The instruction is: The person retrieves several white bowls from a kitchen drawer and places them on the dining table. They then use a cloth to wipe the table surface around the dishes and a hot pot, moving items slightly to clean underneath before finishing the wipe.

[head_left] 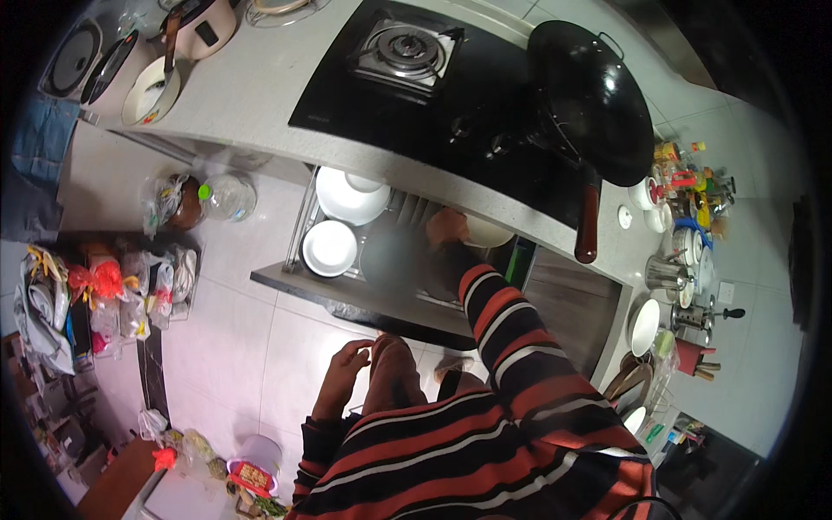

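My right hand reaches into the pulled-out drawer below the stove, fingers curled. Right beside it lies a pale, round dish, partly under the counter edge; whether my fingers grip anything cannot be made out. A stack of white plates and a white bowl sit in the drawer's left part, with rack slots nearby. A grey blur covers the drawer's middle. My left hand hangs beside my thigh, holding nothing, fingers loosely bent and apart.
Above the drawer, a black gas cooktop carries a wok whose wooden handle juts past the counter's front. Bowls, bottles and a knife block line the right counter. A plastic jug stands on the floor left of the drawer.
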